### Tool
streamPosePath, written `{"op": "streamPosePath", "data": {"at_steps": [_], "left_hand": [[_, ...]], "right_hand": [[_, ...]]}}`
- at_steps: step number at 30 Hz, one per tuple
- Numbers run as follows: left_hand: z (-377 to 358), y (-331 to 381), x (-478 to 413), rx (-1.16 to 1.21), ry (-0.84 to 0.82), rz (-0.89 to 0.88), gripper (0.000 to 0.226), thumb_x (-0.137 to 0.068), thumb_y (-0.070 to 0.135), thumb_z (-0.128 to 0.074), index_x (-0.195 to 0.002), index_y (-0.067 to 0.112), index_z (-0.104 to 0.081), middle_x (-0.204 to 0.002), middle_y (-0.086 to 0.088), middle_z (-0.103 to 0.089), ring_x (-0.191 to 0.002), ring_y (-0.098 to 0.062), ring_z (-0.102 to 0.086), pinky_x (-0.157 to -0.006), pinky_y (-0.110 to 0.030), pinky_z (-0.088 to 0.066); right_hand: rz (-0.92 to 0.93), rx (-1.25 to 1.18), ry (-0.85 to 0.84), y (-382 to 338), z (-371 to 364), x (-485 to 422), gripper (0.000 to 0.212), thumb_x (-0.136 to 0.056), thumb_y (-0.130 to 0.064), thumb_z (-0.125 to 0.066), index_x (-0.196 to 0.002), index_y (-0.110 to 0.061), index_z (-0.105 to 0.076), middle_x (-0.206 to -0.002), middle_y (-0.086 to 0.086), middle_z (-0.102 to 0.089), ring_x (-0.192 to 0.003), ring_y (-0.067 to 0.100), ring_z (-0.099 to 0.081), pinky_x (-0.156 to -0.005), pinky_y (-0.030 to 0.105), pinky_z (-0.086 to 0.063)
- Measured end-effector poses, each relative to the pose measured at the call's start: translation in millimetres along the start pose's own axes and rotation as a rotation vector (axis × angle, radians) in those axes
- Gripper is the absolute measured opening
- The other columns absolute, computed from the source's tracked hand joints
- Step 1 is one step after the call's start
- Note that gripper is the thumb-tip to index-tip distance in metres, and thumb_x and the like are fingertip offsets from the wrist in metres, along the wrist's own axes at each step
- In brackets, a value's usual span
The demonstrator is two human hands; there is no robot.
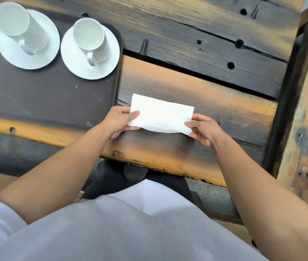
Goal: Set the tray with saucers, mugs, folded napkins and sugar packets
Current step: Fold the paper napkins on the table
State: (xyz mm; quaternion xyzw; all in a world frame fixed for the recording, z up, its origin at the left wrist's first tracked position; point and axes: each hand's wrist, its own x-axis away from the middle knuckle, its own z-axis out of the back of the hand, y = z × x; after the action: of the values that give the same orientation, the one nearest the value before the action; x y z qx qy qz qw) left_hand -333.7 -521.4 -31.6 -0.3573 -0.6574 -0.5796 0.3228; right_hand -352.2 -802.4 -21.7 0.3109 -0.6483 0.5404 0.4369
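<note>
A dark brown tray (42, 98) lies at the left of the wooden table. Two white saucers stand on its far part, the left saucer (42, 59) and the right saucer (74, 63), each carrying a white mug: the left mug (17, 25) and the right mug (91, 38). Just right of the tray's near corner I hold a folded white napkin (161, 113) above the table. My left hand (120, 121) pinches its left end and my right hand (203, 130) pinches its right end. No sugar packets are in view.
The table (196, 53) is made of rough dark and orange planks with holes and gaps. A wooden post or frame (307, 110) runs along the right side. My white shirt and dark trousers fill the bottom of the view.
</note>
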Motion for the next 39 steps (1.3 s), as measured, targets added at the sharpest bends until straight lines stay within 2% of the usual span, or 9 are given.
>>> {"op": "streamPosePath", "data": {"at_steps": [4, 9, 17, 25, 30, 33, 35, 36, 39], "left_hand": [[46.7, 3.1, 17.8, -0.056, -0.015, -0.036, 0.019, -0.096, 0.008, -0.063, -0.112, -0.001, -0.067, -0.108, -0.015, -0.071, -0.085, -0.021, -0.071, -0.063, -0.030, -0.063], [133.3, 8.2, 40.5, -0.120, -0.025, -0.062, 0.020, -0.096, 0.008, -0.062, -0.112, -0.002, -0.068, -0.110, -0.017, -0.071, -0.091, -0.022, -0.070, -0.068, -0.031, -0.063], [239.6, 13.6, 56.4, -0.097, 0.031, -0.091, 0.026, -0.095, 0.006, -0.063, -0.116, -0.010, -0.065, -0.111, -0.019, -0.070, -0.098, -0.026, -0.069, -0.069, -0.028, -0.063], [288.7, 18.4, 55.9, -0.016, 0.106, -0.104, 0.007, -0.092, 0.005, -0.067, -0.090, 0.002, -0.072, -0.095, -0.010, -0.074, -0.083, -0.017, -0.072, -0.061, -0.024, -0.060], [299.3, 29.0, 40.3, -0.029, 0.198, -0.090, 0.009, -0.092, 0.007, -0.068, -0.084, 0.003, -0.071, -0.089, -0.009, -0.072, -0.081, -0.018, -0.070, -0.057, -0.024, -0.060], [299.2, 36.8, 28.3, -0.097, 0.271, -0.085, 0.021, -0.092, 0.010, -0.069, -0.071, 0.008, -0.068, -0.071, 0.002, -0.067, -0.077, -0.017, -0.064, -0.060, -0.026, -0.060], [298.6, 40.1, 21.1, -0.197, 0.320, -0.081, 0.045, -0.091, 0.012, -0.070, -0.049, 0.019, -0.055, -0.051, 0.011, -0.048, -0.064, -0.015, -0.047, -0.063, -0.026, -0.047], [298.9, 41.4, 17.7, -0.231, 0.340, -0.085, 0.047, -0.090, 0.014, -0.070, -0.047, 0.021, -0.052, -0.053, 0.010, -0.044, -0.064, -0.016, -0.041, -0.065, -0.027, -0.040], [301.6, 43.9, 10.0, -0.184, 0.341, -0.069, 0.008, -0.091, 0.017, -0.070, -0.089, 0.010, -0.072, -0.089, -0.004, -0.066, -0.083, -0.022, -0.061, -0.089, -0.035, -0.051]], "right_hand": [[0.056, -0.085, 0.063, 27.0, -48.3, 19.8, 0.023, -0.086, 0.014, -0.061, -0.092, -0.007, -0.068, -0.081, 0.008, -0.077, -0.069, 0.021, -0.074, -0.060, 0.033, -0.063], [0.114, -0.058, 0.081, 60.6, -126.9, 44.2, 0.020, -0.086, 0.009, -0.066, -0.096, -0.008, -0.070, -0.087, 0.006, -0.076, -0.068, 0.014, -0.074, -0.055, 0.022, -0.058], [0.181, 0.012, 0.040, 61.9, -232.8, 57.6, 0.020, -0.086, 0.011, -0.064, -0.089, -0.009, -0.069, -0.073, 0.001, -0.076, -0.061, 0.010, -0.072, -0.050, 0.017, -0.055], [0.154, 0.129, 0.006, 42.8, -285.6, 44.4, 0.018, -0.086, 0.007, -0.067, -0.093, -0.009, -0.069, -0.085, 0.005, -0.074, -0.060, 0.010, -0.071, -0.050, 0.017, -0.055], [0.104, 0.148, 0.001, 34.6, -302.9, 23.8, 0.017, -0.084, 0.007, -0.070, -0.093, -0.007, -0.069, -0.072, 0.000, -0.076, -0.061, 0.011, -0.073, -0.049, 0.018, -0.054], [0.071, 0.202, 0.016, 26.8, -309.1, 6.2, 0.017, -0.081, 0.005, -0.074, -0.094, -0.006, -0.071, -0.082, 0.004, -0.076, -0.071, 0.015, -0.072, -0.052, 0.017, -0.054], [0.050, 0.234, 0.025, 22.6, -311.4, -5.5, 0.017, -0.080, 0.005, -0.075, -0.094, -0.005, -0.072, -0.088, 0.007, -0.074, -0.074, 0.017, -0.070, -0.053, 0.018, -0.055], [0.037, 0.233, 0.017, 20.3, -312.9, -11.3, 0.016, -0.079, 0.006, -0.075, -0.090, -0.005, -0.071, -0.087, 0.007, -0.073, -0.072, 0.016, -0.070, -0.053, 0.018, -0.055], [-0.010, 0.201, -0.010, 11.9, -318.5, -23.0, 0.018, -0.077, 0.012, -0.074, -0.079, -0.006, -0.069, -0.083, 0.009, -0.074, -0.069, 0.019, -0.073, -0.057, 0.025, -0.059]]}}
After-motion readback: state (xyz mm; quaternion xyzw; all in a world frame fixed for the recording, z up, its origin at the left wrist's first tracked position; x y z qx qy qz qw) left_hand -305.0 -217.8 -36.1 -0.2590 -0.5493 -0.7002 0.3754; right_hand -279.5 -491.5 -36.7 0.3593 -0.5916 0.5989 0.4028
